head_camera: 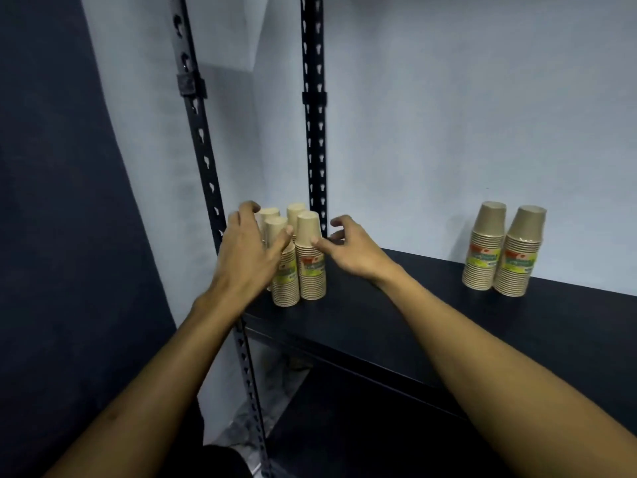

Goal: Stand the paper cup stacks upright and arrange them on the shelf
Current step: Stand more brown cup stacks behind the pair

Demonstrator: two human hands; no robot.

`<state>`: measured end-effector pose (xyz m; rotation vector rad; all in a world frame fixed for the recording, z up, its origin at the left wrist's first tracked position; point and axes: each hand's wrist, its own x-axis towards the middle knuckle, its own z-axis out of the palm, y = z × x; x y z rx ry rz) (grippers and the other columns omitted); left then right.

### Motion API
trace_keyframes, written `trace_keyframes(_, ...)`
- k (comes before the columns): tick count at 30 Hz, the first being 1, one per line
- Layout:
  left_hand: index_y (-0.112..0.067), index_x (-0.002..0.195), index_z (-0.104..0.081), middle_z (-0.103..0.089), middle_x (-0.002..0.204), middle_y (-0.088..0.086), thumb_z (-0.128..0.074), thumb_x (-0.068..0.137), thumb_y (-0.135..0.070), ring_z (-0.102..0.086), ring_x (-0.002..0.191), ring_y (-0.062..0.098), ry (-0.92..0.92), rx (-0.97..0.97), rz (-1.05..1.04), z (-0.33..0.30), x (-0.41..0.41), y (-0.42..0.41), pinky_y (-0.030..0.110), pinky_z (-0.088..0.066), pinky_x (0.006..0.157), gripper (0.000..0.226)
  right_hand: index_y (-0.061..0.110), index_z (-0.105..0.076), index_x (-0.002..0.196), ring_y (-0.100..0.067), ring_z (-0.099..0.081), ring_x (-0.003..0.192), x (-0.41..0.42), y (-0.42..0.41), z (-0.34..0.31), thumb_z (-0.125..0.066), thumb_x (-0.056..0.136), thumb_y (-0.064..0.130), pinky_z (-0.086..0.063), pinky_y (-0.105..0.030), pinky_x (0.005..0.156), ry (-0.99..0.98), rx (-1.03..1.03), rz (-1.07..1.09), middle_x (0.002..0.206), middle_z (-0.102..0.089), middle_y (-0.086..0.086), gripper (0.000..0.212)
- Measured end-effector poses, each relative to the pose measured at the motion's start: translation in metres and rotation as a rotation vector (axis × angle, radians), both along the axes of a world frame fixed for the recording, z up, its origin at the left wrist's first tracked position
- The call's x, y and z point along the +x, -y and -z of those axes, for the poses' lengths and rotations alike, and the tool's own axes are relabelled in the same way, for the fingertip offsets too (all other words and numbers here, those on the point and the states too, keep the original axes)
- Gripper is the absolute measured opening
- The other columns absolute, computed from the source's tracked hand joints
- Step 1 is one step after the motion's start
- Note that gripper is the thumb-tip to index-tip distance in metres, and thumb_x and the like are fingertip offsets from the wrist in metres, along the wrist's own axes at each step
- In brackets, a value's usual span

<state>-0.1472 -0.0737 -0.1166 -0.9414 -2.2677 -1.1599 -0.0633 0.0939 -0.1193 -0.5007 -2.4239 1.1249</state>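
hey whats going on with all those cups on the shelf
A person is arranging stacks of paper cups on a dark shelf. Both hands are at a cluster of four stacks standing upright by the rack's left posts: the left hand is against the cluster's left side, and the right hand touches the front right stack with its thumb, fingers loosely curled. Neither hand has a clear grip on a stack. Two more stacks stand upright further right on the shelf, untouched.
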Motion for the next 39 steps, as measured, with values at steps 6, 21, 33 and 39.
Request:
trace_keyframes(6, -0.008, 0.122, -0.052, -0.070, 0.112, 0.013, -0.061, 0.096, -0.046, -0.064, 0.095, 0.023, 0.096, -0.053, -0.013, 0.009, -0.020, -0.014, 0.030, -0.044, 0.075, 0.047, 0.012, -0.040, 0.146, -0.027, -0.061, 0.121, -0.024, 0.004, 0.015, -0.071, 0.093, 0.027, -0.051, -0.042, 0.102, -0.043, -0.055, -0.066, 0.136, -0.060, -0.013, 0.063)
trace_keyframes(21, -0.010, 0.129, -0.054, -0.065, 0.117, 0.005, -0.058, 0.098, -0.042, -0.061, 0.095, 0.015, 0.118, -0.022, 0.269, 0.020, 0.015, -0.037, 0.030, -0.050, 0.080, 0.045, 0.018, -0.043, 0.142, -0.008, -0.066, 0.095, 0.054, -0.030, 0.032, -0.070, 0.094, 0.028, -0.058, -0.034, 0.087, -0.156, 0.104, -0.082, 0.104, -0.062, 0.013, 0.057)
trace_keyframes(33, -0.014, 0.122, -0.055, -0.064, 0.110, 0.003, -0.059, 0.096, -0.047, -0.061, 0.084, 0.010, 0.106, -0.024, 0.604, 0.027, 0.113, -0.140, 0.017, -0.044, 0.066, 0.042, 0.027, -0.052, 0.132, -0.022, -0.067, 0.092, 0.206, -0.100, 0.041, -0.079, 0.085, 0.035, -0.059, -0.035, 0.082, -0.201, 0.129, 0.188, 0.106, -0.066, -0.006, 0.056)
trace_keyframes(39, -0.021, 0.115, -0.055, -0.063, 0.108, 0.001, -0.061, 0.094, -0.051, -0.069, 0.089, 0.017, 0.207, -0.011, 0.772, 0.029, 0.151, -0.174, 0.045, -0.061, 0.075, 0.037, 0.024, -0.055, 0.127, -0.018, -0.066, 0.082, 0.260, -0.113, 0.040, -0.081, 0.084, 0.027, -0.056, -0.027, 0.075, -0.228, 0.109, 0.273, 0.095, -0.067, -0.006, 0.050)
